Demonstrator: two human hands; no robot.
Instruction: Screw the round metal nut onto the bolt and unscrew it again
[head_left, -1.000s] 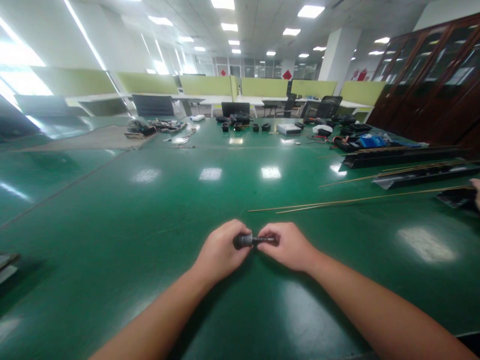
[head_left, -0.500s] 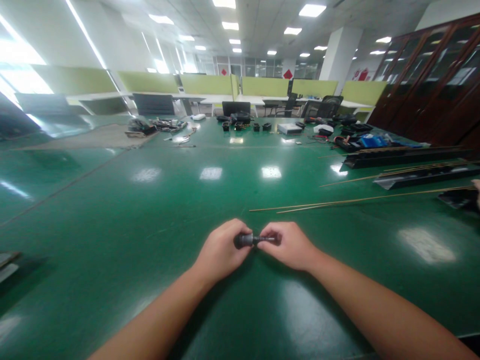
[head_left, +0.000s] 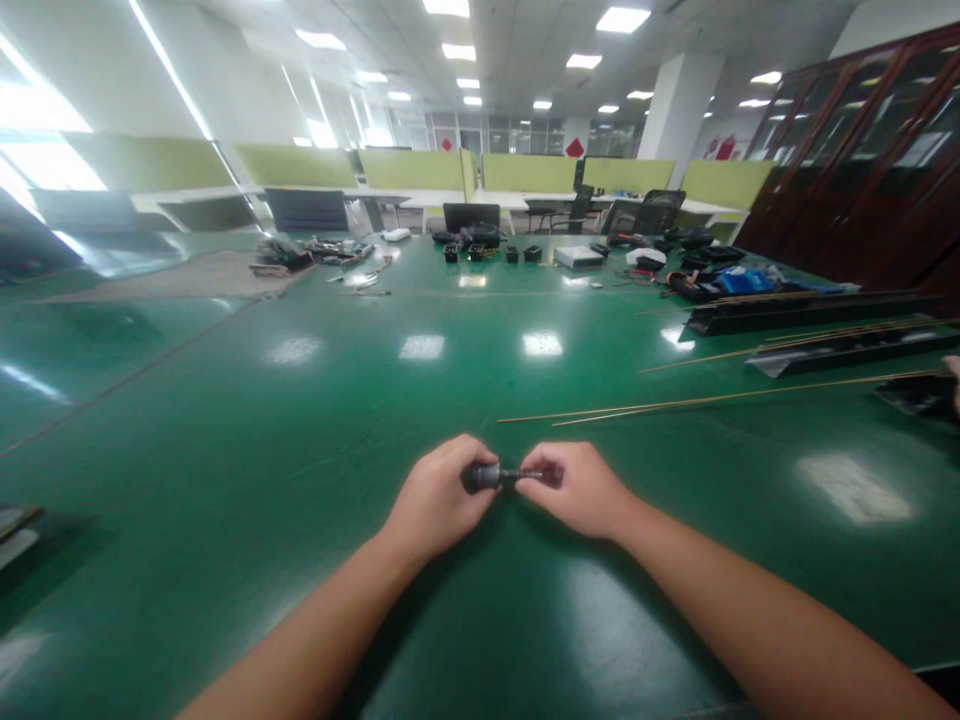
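My left hand [head_left: 441, 497] is closed round the thick end of a dark cylindrical piece with a grey band [head_left: 487, 476], held level above the green table. From it a thin dark shaft [head_left: 511, 474] runs to the right. My right hand [head_left: 576, 490] pinches around that shaft between thumb and forefinger. Whether the shaft is one with the thick part or a separate piece I cannot tell. The fingers hide parts of both ends.
Thin brass-coloured rods [head_left: 600, 412] lie beyond my hands, reaching right. Black channel-shaped trays [head_left: 810, 316] stand at the right, near another person's hand [head_left: 953, 368]. Small black boxes [head_left: 512, 254] and a white box [head_left: 579, 257] sit at the far edge of the green table [head_left: 337, 400].
My left hand has shifted slightly left with the thick part, and a little more of the thin shaft shows between the hands. My right hand has hardly moved.
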